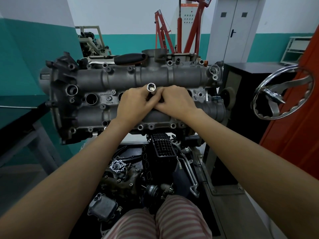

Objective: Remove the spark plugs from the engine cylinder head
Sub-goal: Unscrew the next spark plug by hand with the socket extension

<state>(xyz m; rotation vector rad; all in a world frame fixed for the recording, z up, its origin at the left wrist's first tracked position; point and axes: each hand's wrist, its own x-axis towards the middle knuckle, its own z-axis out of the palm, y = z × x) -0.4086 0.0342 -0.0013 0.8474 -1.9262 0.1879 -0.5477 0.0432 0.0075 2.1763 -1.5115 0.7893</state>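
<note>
Biggest worry at this point was the spark plug socket (151, 88) going in crooked. It stood in the middle well of the cylinder head (131, 94), open end up, and if it tilted it could've ridden up on the plug's hex or cracked the ceramic. Dropping it down the well would've been annoying too, since nothing was attached to the top of it yet.

Both hands were bunched together right over that well. The left hand (133, 104) had its fingers curled round the socket, just below the rim. The right hand (177, 100) was curled in close, touching the left, but whether it was actually gripping the socket or just steadying things, couldn't tell.

No plug was visible anywhere; the wells to the left (91, 99) looked dark and open. A black-handled tool (131, 59) lay on the far side of the head.
</note>
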